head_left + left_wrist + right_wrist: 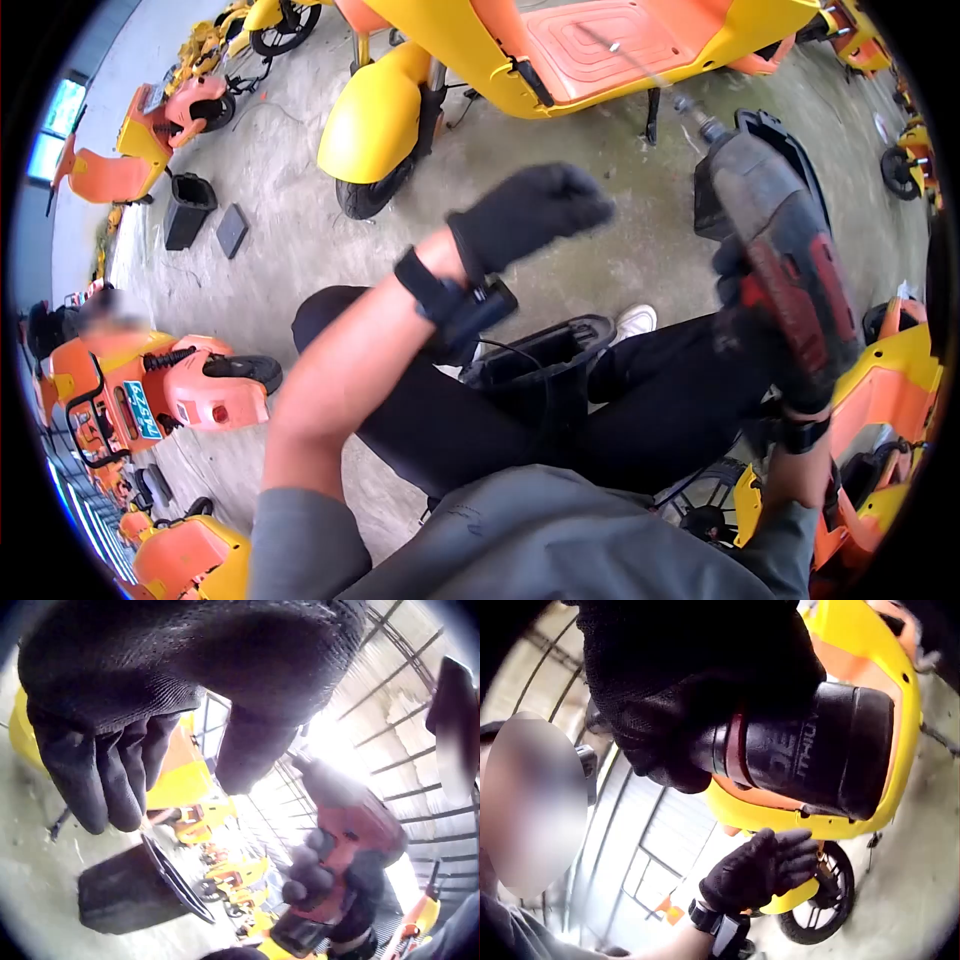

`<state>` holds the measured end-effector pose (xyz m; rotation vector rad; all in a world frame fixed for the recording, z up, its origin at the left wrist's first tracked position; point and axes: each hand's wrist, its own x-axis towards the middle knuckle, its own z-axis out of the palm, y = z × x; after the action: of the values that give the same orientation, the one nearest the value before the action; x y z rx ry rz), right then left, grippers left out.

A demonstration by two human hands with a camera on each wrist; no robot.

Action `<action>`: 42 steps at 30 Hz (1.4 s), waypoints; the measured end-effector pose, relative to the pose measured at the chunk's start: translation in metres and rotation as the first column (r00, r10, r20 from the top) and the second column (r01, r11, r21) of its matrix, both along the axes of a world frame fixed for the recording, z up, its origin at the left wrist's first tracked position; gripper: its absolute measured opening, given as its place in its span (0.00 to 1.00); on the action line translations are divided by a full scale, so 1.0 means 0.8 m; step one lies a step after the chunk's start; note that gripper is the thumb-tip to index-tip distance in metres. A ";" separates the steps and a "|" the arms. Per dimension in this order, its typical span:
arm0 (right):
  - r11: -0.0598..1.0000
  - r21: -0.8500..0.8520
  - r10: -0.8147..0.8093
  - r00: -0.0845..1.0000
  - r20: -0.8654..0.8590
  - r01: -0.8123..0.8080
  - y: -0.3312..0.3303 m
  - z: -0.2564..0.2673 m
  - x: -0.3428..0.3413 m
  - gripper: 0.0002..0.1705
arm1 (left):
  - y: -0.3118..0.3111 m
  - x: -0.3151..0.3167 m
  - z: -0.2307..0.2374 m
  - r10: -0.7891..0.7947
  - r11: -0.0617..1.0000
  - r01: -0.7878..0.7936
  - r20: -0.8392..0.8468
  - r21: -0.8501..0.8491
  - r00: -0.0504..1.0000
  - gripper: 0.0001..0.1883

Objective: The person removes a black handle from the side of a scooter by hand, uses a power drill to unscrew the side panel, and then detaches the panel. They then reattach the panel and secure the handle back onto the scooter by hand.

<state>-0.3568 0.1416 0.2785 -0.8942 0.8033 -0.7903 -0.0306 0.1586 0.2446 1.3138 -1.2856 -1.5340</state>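
Observation:
My right hand (745, 330), in a black glove, grips a red and black cordless driver (790, 220), held up at the right with its chuck end toward the scooter ahead. In the right wrist view its black battery end (817, 754) shows below the glove. My left hand (530, 215), also gloved, is in the air over the floor with nothing in it. The left wrist view shows its fingers (120, 776) bent loosely and apart from the thumb. Below, between my legs, stands a black plastic bin (540, 355).
A yellow and orange scooter (600, 50) stands ahead. Another black bin (708, 200) is partly hidden behind the driver. At left are a third bin (188, 212), a flat dark panel (232, 231) and a parked scooter (200, 390). A person (105, 325) is behind that scooter.

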 end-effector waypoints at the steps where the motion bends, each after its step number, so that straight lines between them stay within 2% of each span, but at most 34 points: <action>1: 1.000 0.001 0.007 1.000 -0.006 -0.007 -0.014 0.008 -0.020 0.28 | -0.011 0.023 -0.009 0.048 0.998 -0.049 0.022 0.035 0.999 0.15; 3: 1.000 0.015 0.025 0.999 -0.048 -0.025 -0.038 0.021 -0.052 0.28 | -0.024 0.075 -0.036 0.126 0.992 -0.128 -0.113 -0.010 0.986 0.16; 4: 0.999 0.011 0.032 0.998 -0.047 -0.031 -0.046 0.030 -0.051 0.28 | -0.031 0.096 -0.047 0.132 0.991 -0.135 -0.112 -0.014 0.985 0.16; 6: 0.931 -0.213 0.241 0.938 -0.247 -0.295 -0.066 0.046 -0.046 0.26 | -0.043 0.125 -0.063 0.424 0.896 -0.399 -0.113 0.195 0.898 0.15; 7: 0.931 -0.206 0.250 0.936 -0.247 -0.302 -0.079 0.055 -0.043 0.26 | -0.045 0.131 -0.064 0.432 0.892 -0.405 -0.111 0.202 0.895 0.15; 8: 0.581 -0.525 0.091 0.691 -0.718 -0.622 -0.095 0.064 -0.039 0.28 | -0.046 0.136 -0.066 0.481 0.869 -0.466 -0.054 0.168 0.875 0.15; 9: 0.084 -0.432 -0.340 0.382 -0.859 -0.898 -0.113 0.071 -0.036 0.29 | -0.048 0.141 -0.068 0.527 0.843 -0.523 0.002 0.128 0.850 0.14; 10: 0.050 -0.330 -0.333 0.296 -0.895 -0.943 -0.133 0.073 -0.042 0.32 | -0.053 0.146 -0.068 0.537 0.836 -0.531 -0.007 0.140 0.844 0.13; 11: 0.101 -0.403 -0.252 0.368 -0.895 -0.910 -0.144 0.071 -0.038 0.34 | -0.059 0.149 -0.069 0.537 0.835 -0.531 -0.002 0.146 0.844 0.13; 13: 0.288 -0.570 0.067 0.610 -0.789 -0.769 -0.141 0.054 -0.020 0.39 | -0.073 0.156 -0.074 0.553 0.833 -0.553 0.039 0.013 0.833 0.16; 14: 0.265 -0.570 0.107 0.611 -0.784 -0.777 -0.150 0.039 -0.014 0.41 | -0.082 0.161 -0.078 0.516 0.856 -0.516 0.056 -0.012 0.855 0.22; 15: 0.247 -0.569 0.152 0.611 -0.777 -0.784 -0.156 0.018 -0.009 0.43 | -0.091 0.162 -0.083 0.515 0.857 -0.515 0.063 -0.002 0.855 0.22; 16: 0.199 -0.600 0.046 0.619 -0.784 -0.775 -0.148 -0.002 0.000 0.44 | -0.100 0.158 -0.089 0.531 0.843 -0.525 0.026 -0.118 0.847 0.24; 17: 0.300 -0.543 0.037 0.578 -0.815 -0.785 -0.149 -0.031 -0.003 0.43 | -0.107 0.156 -0.096 0.543 0.816 -0.530 -0.010 -0.232 0.840 0.27; 18: 0.354 -0.578 0.046 0.631 -0.774 -0.735 -0.147 -0.062 -0.003 0.43 | -0.109 0.148 -0.094 0.527 0.799 -0.507 -0.029 -0.322 0.849 0.27; 19: 0.408 -0.609 0.048 0.682 -0.730 -0.680 -0.145 -0.092 -0.003 0.43 | -0.110 0.143 -0.094 0.528 0.804 -0.506 -0.017 -0.312 0.849 0.27; 20: 0.293 -0.630 0.005 0.661 -0.751 -0.719 -0.147 -0.116 -0.005 0.44 | -0.113 0.138 -0.094 0.531 0.810 -0.506 0.004 -0.296 0.847 0.27; 21: 0.365 -0.671 0.034 0.730 -0.683 -0.645 -0.135 -0.129 0.004 0.37 | -0.121 0.136 -0.097 0.532 0.815 -0.504 0.025 -0.287 0.846 0.27; 23: 0.327 -0.582 0.024 0.622 -0.783 -0.745 -0.119 -0.116 0.039 0.27 | -0.128 0.139 -0.106 0.543 0.824 -0.506 0.099 -0.254 0.834 0.26; 24: 0.371 -0.626 -0.036 0.663 -0.748 -0.686 -0.107 -0.124 0.049 0.20 | -0.128 0.134 -0.105 0.572 0.799 -0.532 0.083 -0.280 0.816 0.25; 27: 0.394 -0.614 -0.024 0.660 -0.751 -0.684 -0.094 -0.143 0.049 0.19 | -0.129 0.134 -0.110 0.612 0.762 -0.571 0.050 -0.305 0.790 0.25; 29: 0.407 -0.644 -0.047 0.689 -0.723 -0.648 -0.091 -0.154 0.050 0.18 | -0.128 0.135 -0.110 0.673 0.734 -0.645 0.097 -0.215 0.733 0.25; 31: 0.417 -0.670 -0.039 0.725 -0.688 -0.614 -0.093 -0.167 0.051 0.18 | -0.128 0.134 -0.109 0.664 0.736 -0.638 0.057 -0.227 0.745 0.26; 33: 0.431 -0.686 -0.020 0.754 -0.657 -0.586 -0.091 -0.176 0.054 0.19 | -0.129 0.129 -0.105 0.695 0.692 -0.621 0.106 -0.368 0.711 0.28; 38: 0.426 -0.715 0.020 0.796 -0.605 -0.554 -0.083 -0.186 0.061 0.20 | -0.129 0.129 -0.101 0.680 0.719 -0.620 0.138 -0.314 0.720 0.31; 40: 0.458 -0.707 0.037 0.806 -0.590 -0.539 -0.081 -0.189 0.064 0.20 | -0.129 0.127 -0.103 0.691 0.702 -0.602 0.159 -0.379 0.706 0.31; 42: 0.482 -0.704 0.048 0.818 -0.573 -0.521 -0.080 -0.191 0.065 0.19 | -0.129 0.121 -0.106 0.710 0.682 -0.636 0.117 -0.359 0.695 0.29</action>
<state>-0.3045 0.0777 0.1257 -2.1564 0.6216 -0.6176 0.0661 0.0556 0.1600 1.5754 -0.9364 -0.6343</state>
